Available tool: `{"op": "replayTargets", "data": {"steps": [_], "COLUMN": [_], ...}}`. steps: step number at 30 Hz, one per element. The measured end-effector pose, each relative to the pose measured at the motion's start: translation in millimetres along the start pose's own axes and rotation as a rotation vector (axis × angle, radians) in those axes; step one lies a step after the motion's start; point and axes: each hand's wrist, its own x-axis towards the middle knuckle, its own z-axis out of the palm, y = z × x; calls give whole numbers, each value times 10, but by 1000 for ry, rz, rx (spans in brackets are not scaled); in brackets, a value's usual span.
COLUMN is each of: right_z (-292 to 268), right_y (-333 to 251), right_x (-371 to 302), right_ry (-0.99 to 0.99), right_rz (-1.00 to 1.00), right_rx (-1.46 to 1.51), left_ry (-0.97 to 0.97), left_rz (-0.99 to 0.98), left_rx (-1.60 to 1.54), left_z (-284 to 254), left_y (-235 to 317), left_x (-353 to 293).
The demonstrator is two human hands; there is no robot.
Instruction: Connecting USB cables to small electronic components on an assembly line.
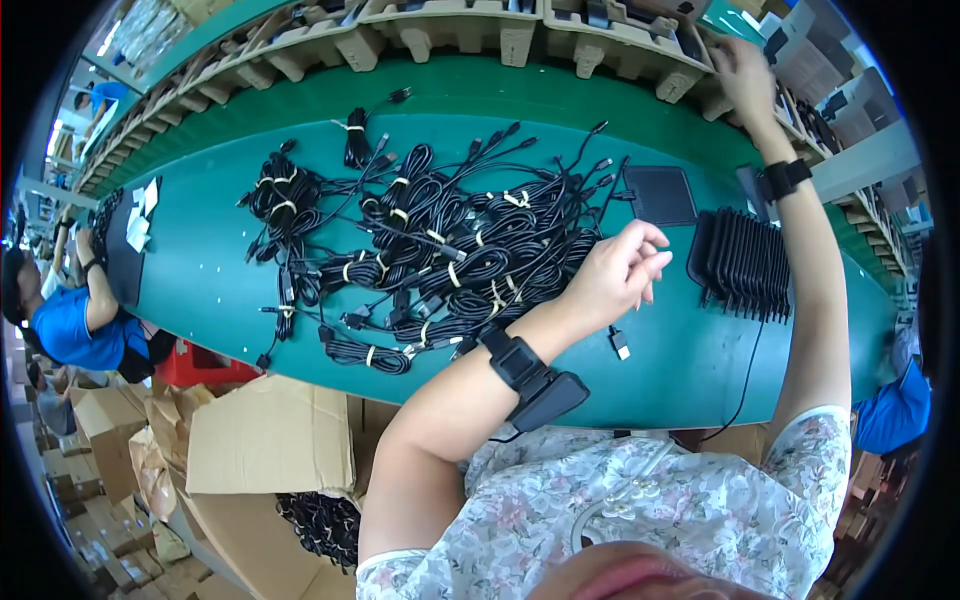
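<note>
The fingers [648, 268] of the left hand [615, 275] are loosely half curled, a little space between them, and I see nothing in their hold. This hand hangs over the green bench [220, 250], just right of the tangled heap of black cables [440, 240], many tied in coils with pale ties. Near it, toward the person, lies a loose cable plug [620, 343].

The right hand [748, 85] reaches far out to the end of a brown moulded tray [650, 55], fingers spread and bent over its edge; whether they grip anything, I can't tell from here. The tray stands in a row of others along the bench's far side, dark items in their hollows.

Between the two arms sits a close-packed row of thin black pieces [740, 262], with a flat black square [660, 195] just beside it. Each wrist wears a black strapped device [530, 375]. Below the near edge, an open cardboard box [270, 435] holds more black cables [320, 525]. Off to the left, a co-worker in blue [70, 325] sits at the bench.
</note>
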Motion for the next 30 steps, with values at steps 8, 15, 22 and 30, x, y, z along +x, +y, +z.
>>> {"op": "replayTargets", "data": {"steps": [8,15,22,30], "right_z": [-578,-617,-738,-1235], "right_y": [-2583,-3440,-3231,-2265], "right_x": [-206,-151,-299,-202], "right_ry": [-390,-612,-876,-979], "right_rz": [-588,-961,-911,-75], "right_rx": [970,884,575,1353], "left_ry": [-83,-169,-166,-9], "left_rz": [90,118,-5,27], "left_rx": [333,387,211,-415], "left_z": [-57,-36,-84,-181], "left_y": [-112,-89,-112,222], "left_x": [-48,-55,-84,-26]}}
